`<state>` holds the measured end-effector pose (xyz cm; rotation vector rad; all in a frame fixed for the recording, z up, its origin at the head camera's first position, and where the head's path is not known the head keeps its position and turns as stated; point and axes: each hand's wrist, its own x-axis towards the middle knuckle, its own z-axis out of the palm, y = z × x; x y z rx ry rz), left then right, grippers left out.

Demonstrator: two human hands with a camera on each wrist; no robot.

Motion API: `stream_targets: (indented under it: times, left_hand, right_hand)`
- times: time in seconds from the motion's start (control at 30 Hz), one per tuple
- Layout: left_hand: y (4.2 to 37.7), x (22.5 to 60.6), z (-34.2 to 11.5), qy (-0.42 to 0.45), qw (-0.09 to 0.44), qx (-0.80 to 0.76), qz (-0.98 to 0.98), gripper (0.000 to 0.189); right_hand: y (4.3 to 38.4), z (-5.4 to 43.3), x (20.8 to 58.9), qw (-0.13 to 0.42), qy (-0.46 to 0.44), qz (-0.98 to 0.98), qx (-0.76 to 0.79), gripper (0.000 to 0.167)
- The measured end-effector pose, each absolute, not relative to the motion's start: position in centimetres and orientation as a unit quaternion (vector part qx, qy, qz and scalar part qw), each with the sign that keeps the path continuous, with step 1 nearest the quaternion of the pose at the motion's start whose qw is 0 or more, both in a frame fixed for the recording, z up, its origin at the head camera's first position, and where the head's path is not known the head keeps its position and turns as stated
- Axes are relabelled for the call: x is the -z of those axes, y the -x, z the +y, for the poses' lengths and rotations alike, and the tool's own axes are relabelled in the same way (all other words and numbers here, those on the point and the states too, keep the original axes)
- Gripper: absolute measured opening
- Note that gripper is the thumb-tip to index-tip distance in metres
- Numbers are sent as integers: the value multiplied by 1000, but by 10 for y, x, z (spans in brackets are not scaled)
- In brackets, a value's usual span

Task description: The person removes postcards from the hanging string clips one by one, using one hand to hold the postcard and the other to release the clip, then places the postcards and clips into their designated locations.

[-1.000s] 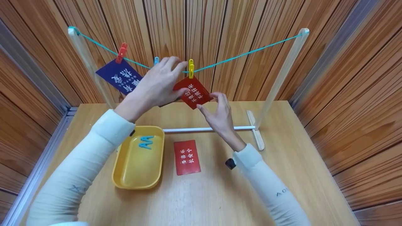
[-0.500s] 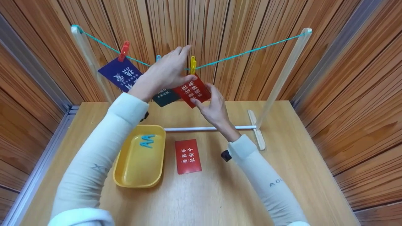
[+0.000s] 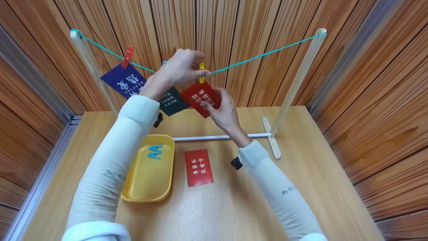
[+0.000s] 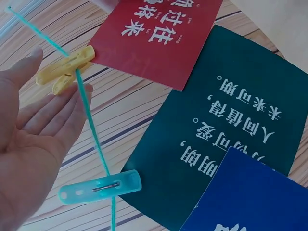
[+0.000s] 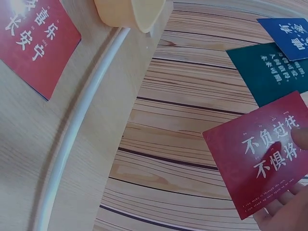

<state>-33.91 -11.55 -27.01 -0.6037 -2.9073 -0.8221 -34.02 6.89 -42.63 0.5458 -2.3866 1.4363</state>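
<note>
A red card with white characters hangs tilted from the cord by a yellow clothespin. My right hand pinches this card near its lower right edge, thumb in front and fingers behind. Around the clothespin, my left hand holds its thumb and fingers apart; the left wrist view shows a gap between the thumb and the yellow clothespin. Left of it hangs a dark green card on a light blue clothespin, partly hidden by my left hand in the head view.
A navy card hangs on a red clothespin farther left. The cord joins two wooden posts, with a white rod low between them. A yellow tray holds blue clothespins; beside it lies another red card.
My left hand has shifted right, and its thumb has moved up from the red card to beside the yellow clothespin. My right hand has moved slightly left and farther over the card.
</note>
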Motion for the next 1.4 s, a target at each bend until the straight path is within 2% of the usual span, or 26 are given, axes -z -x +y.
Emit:
stream_targets:
  times: [0.27,0.53,0.87,1.2,1.4]
  left_hand:
    - [340,273,-125,175,9,304,-936,61]
    - [341,278,-127,173,21,321,-931,56]
    - [340,285,-126,168,17,328,-930,54]
    - [339,282,-121,155,36,355,-921,50]
    - [336,286,-123,151,66,355,-920,45]
  right_hand:
    - [348,70,425,133,-195,-816,-528,63]
    - [351,71,424,123,-190,-806,-547,60]
    - [350,66,427,116,-199,-786,-574,41]
    - [349,67,429,120,-208,-772,-588,34]
    - [346,64,429,114,-206,-769,-594,36]
